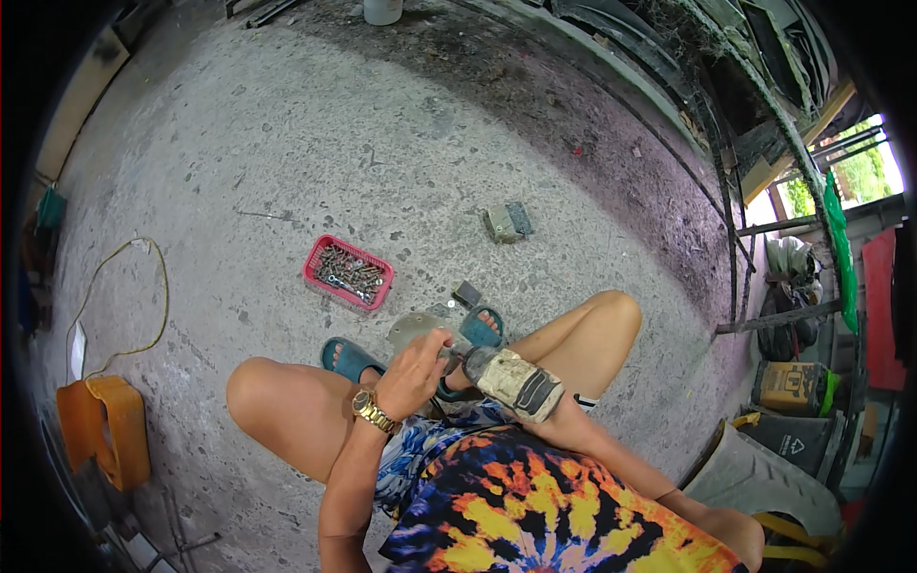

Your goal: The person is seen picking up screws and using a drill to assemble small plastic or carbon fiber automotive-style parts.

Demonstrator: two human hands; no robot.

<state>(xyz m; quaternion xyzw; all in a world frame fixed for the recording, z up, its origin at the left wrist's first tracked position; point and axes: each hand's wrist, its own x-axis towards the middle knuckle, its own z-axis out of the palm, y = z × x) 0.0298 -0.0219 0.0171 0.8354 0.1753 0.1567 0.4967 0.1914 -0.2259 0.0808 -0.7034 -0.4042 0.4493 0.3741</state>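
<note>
I sit low with my knees apart over a concrete floor. My left hand (415,372), with a gold watch on its wrist, is closed around the front end of a dirty cordless power tool (511,382). The tool's battery block points toward my lap. My right hand (562,411) comes in from the lower right and is mostly hidden behind the battery, where it grips the tool's handle. A grey metal plate (413,328) lies just beyond my left hand, between my feet in blue sandals (349,358).
A red basket (315,258) of bolts and nuts stands on the floor ahead. Beyond it lie a small dark block (467,293) and a grey boxy part (508,222). An orange container (105,430) and yellow cable (143,286) are left. A yellow-black case (793,387) and metal racks are right.
</note>
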